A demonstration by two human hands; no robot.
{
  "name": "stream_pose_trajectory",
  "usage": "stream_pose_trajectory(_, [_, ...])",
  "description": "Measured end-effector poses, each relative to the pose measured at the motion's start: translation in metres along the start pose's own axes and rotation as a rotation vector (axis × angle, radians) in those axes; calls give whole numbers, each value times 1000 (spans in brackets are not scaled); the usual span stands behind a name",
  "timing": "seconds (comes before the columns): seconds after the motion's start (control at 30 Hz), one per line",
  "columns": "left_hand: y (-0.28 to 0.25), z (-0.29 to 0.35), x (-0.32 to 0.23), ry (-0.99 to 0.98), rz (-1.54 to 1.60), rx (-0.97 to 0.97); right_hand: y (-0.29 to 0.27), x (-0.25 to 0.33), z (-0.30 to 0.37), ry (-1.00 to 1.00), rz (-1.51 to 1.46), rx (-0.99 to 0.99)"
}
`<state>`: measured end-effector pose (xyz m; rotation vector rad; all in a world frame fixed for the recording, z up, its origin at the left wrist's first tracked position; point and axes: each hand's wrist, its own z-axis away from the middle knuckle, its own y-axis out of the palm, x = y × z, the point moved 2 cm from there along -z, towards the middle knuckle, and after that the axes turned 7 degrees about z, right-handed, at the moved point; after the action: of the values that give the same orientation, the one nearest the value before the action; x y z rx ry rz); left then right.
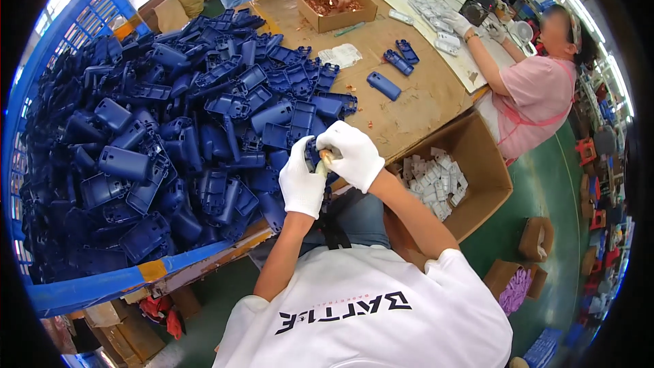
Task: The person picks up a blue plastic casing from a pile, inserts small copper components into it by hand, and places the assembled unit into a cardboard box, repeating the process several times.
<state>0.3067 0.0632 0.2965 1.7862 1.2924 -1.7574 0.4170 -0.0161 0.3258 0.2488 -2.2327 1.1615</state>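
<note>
White gloves cover both my hands, which meet in front of me at the edge of the table. My left hand (302,180) is closed on a dark blue plastic housing (312,152), mostly hidden by the gloves. My right hand (353,155) is pressed against it with bent, pinched fingers. A tan spot shows at those fingertips; whether it is bare skin or a small part, I cannot make out. Beside my left hand rises a large heap of blue plastic housings (126,163). Three more lie beyond my hands, among them a blue housing (383,86) set face down.
A blue crate (102,289) surrounds the heap. Right of my lap, a cardboard box (487,187) holds white parts. On the cardboard-covered table (320,37), a person's hand reaches into a small box (344,20) of copper-coloured pieces. Another person (538,88) handles white housings at right.
</note>
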Motion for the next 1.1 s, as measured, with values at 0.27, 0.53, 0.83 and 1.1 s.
stream_pose_trajectory(0.27, [0, 1, -1, 64, -85, -41, 7, -1, -6, 27, 64, -26])
stream_pose_trajectory(0.53, [-11, 8, -12, 259, -26, 99, 7, -3, 24, 112, 56, -40])
stream_pose_trajectory(0.83, [-3, 13, -26, 114, -131, 114, -7, 15, 29, 85, 90, -65])
stream_pose_trajectory(1.1, [4, 8, -33, 133, -35, 25, -17, 17, 27, 45, 205, -29])
